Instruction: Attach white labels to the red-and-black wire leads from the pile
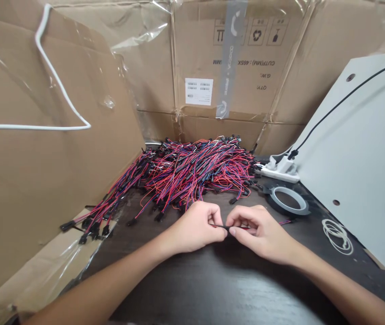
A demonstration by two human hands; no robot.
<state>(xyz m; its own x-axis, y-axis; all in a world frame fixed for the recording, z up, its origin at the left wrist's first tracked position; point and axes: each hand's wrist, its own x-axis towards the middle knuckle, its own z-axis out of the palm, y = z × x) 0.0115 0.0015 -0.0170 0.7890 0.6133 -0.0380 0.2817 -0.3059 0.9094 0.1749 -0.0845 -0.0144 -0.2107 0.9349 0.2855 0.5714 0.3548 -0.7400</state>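
Observation:
My left hand [195, 228] and my right hand [260, 232] meet at the middle of a dark table [213, 284], fingers curled. Both pinch one thin red-and-black wire lead [224, 227] stretched between their fingertips; its purple-red tail sticks out right of my right hand. Just behind the hands lies a big heap of red, blue and black wire leads [195, 171] with black plug ends. A smaller bundle of the same leads [101, 214] trails off to the left toward the cardboard.
Cardboard walls [43, 171] wrapped in clear film close off the left and back. A roll of black tape [289, 201] lies right of the heap, a white power strip [280, 169] behind it, a coil of white wire [337, 234] and a tilted grey panel [364, 171] at right.

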